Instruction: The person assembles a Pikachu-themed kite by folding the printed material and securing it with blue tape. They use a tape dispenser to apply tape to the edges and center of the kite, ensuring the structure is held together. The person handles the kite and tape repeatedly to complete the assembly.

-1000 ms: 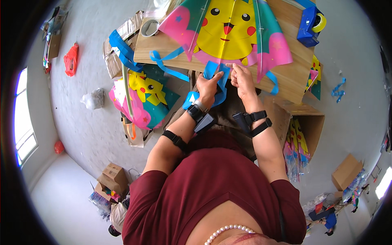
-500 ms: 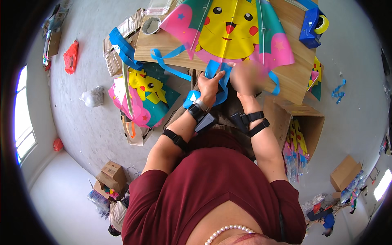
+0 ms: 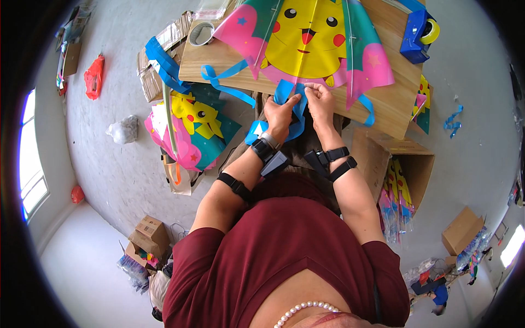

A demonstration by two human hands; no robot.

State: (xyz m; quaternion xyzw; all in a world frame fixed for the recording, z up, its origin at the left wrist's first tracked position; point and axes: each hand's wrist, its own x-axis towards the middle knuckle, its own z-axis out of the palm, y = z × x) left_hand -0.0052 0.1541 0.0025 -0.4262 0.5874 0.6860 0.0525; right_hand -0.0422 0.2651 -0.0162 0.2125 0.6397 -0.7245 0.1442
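Observation:
A kite [image 3: 306, 52] printed with a yellow cartoon figure on pink and green lies on the wooden table, its lower edge toward me. A flat blue ribbon [image 3: 283, 93] is at the kite's bottom middle and hangs down past the table edge. My left hand [image 3: 279, 116] is closed on this ribbon, thumb on top. Just to its right, my right hand [image 3: 321, 103] pinches at the ribbon's upper part, beside the kite's lower edge. The exact spot between those fingertips is small and partly hidden.
A white tape roll [image 3: 202, 34] sits at the table's left, a blue tape dispenser [image 3: 416, 38] at its right. More blue ribbon [image 3: 165, 65] and folded kites [image 3: 199, 128] lie left of the table. Below its right side stands an open cardboard box [image 3: 418, 169] with packed kites.
My right hand, a smeared patch half a second ago, is now distinct, and its forearm has shifted slightly left. My left hand and the kite have hardly moved.

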